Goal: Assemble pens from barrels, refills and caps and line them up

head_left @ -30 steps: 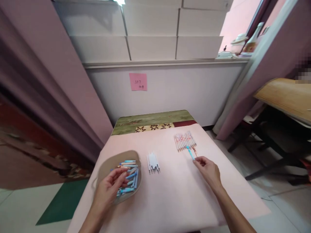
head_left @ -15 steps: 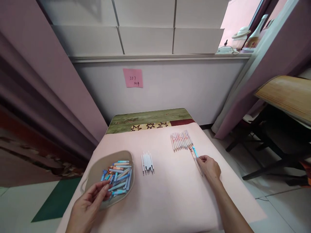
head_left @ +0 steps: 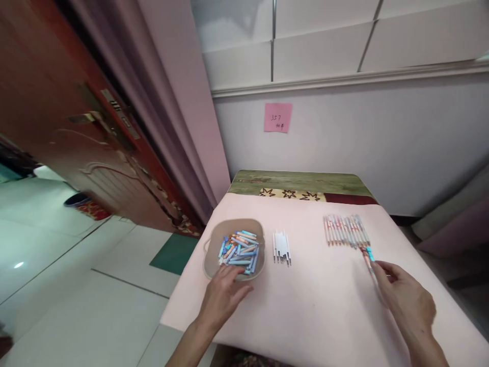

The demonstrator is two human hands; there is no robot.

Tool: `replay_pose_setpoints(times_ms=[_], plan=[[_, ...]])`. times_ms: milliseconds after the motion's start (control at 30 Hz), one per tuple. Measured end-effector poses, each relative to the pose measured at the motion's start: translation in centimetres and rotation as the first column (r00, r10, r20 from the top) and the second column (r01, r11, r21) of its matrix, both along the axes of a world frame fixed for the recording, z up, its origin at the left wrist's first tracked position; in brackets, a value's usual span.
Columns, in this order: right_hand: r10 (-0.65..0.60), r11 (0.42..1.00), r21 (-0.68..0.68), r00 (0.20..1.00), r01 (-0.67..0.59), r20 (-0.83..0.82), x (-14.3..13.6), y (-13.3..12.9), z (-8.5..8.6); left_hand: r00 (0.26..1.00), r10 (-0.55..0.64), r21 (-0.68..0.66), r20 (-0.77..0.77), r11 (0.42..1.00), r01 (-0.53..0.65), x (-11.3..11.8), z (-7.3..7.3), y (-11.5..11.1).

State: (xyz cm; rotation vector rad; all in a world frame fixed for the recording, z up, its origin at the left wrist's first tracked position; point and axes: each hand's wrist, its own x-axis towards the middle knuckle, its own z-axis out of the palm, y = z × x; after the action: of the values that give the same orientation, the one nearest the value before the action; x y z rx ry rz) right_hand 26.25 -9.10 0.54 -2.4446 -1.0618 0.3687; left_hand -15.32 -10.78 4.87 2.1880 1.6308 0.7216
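Note:
My left hand (head_left: pixel 225 293) is at the front rim of a beige basket (head_left: pixel 214 265), its fingers apart and nothing seen in them. Blue, teal and orange pen parts (head_left: pixel 244 250) lie heaped in the basket. Between my hands, several thin white refills (head_left: pixel 281 247) with dark tips lie side by side. My right hand (head_left: pixel 405 290) pinches a pen with a bright blue piece (head_left: pixel 369 254) near its top; the fingers hide part of it. Just beyond that hand, a row of patterned pens (head_left: pixel 346 230) lies with tips toward me.
A pink cloth (head_left: pixel 305 321) covers most of the table, with a green wood-pattern strip (head_left: pixel 294 179) at the back. A pink note (head_left: pixel 278 118) is on the wall. A reddish-brown door (head_left: pixel 126 168) and purple curtain stand at the left.
The view has turned left, bringing the door into sight. My left hand has drawn back from the pen parts to the basket's front rim, its fingers spreading. My right hand still holds the pen.

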Motion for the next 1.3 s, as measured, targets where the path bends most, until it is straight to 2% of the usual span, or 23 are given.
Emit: replay_pose_setpoints(times_ms=[67,133,200,267,333,367,433,500,567,667,767,900,1000,1067,1133,1233,1300], plan=[[0.139,0.977,0.169,0.988,-0.128,-0.06,-4.0,0.2,1.2,0.998,-0.038,0.036,-0.057,0.999,0.04,0.3,-0.5,-0.4],[0.398,0.878,0.345,0.906,-0.331,-0.144,-9.0,0.3,2.1,0.995,-0.053,0.073,-0.083,0.996,0.059,0.5,-0.9,-0.6],[0.598,0.762,0.426,0.782,-0.487,-0.177,-14.0,0.3,2.7,0.994,-0.058,0.108,-0.091,0.992,0.068,0.6,-1.2,-0.9],[0.71,0.671,0.46,0.682,-0.582,-0.174,-17.9,0.5,2.8,0.993,-0.065,0.123,-0.097,0.989,0.077,0.4,-1.3,-1.2],[0.749,0.637,0.483,0.631,-0.601,-0.201,-20.1,1.3,2.4,0.992,-0.076,0.118,-0.105,0.989,0.088,0.1,-1.4,-1.6],[0.734,0.653,0.488,0.643,-0.579,-0.22,-20.5,1.9,2.0,0.991,-0.081,0.111,-0.109,0.989,0.093,0.0,-1.5,-1.8],[0.636,0.74,0.461,0.731,-0.489,-0.245,-19.8,3.8,1.0,0.991,-0.089,0.108,-0.103,0.989,0.1,-0.4,-1.6,-2.0],[0.49,0.841,0.371,0.845,-0.394,-0.215,-18.2,5.8,0.1,0.993,-0.096,0.124,-0.063,0.987,0.104,-0.8,-1.5,-1.9],[0.417,0.897,0.227,0.897,-0.38,-0.145,-16.4,7.5,-0.6,0.996,-0.087,0.136,-0.002,0.987,0.086,-1.4,-1.1,-1.5],[0.44,0.897,0.119,0.888,-0.426,-0.137,-15.2,8.8,-1.5,0.997,0.016,0.103,0.081,0.994,-0.024,-2.8,-0.2,-0.6],[0.467,0.884,0.071,0.869,-0.462,-0.162,-15.8,8.8,-2.6,0.976,0.188,0.078,0.114,0.977,-0.197,-5.2,0.5,0.3],[0.466,0.881,-0.003,0.871,-0.472,-0.158,-16.9,8.6,-3.5,0.9,0.413,0.061,0.141,0.903,-0.425,-8.4,1.2,0.6],[0.484,0.866,-0.048,0.86,-0.497,-0.161,-17.1,8.7,-3.7,0.84,0.514,0.031,0.172,0.85,-0.526,-9.3,1.9,0.7],[0.506,0.85,-0.069,0.846,-0.522,-0.169,-17.0,8.8,-3.7,0.835,0.519,0.02,0.183,0.847,-0.531,-8.9,2.3,1.1],[0.521,0.838,-0.077,0.835,-0.54,-0.178,-16.9,8.8,-3.8,0.867,0.48,0.007,0.136,0.874,-0.485,-8.1,2.5,2.1],[0.53,0.834,-0.055,0.824,-0.549,-0.2,-16.5,8.8,-4.3,0.931,0.344,-0.118,-0.117,0.927,-0.357,-6.6,1.9,4.5],[0.537,0.831,-0.027,0.814,-0.555,-0.221,-16.1,8.9,-4.7,0.94,0.284,-0.179,-0.187,0.931,-0.317,-5.8,1.0,6.2]])
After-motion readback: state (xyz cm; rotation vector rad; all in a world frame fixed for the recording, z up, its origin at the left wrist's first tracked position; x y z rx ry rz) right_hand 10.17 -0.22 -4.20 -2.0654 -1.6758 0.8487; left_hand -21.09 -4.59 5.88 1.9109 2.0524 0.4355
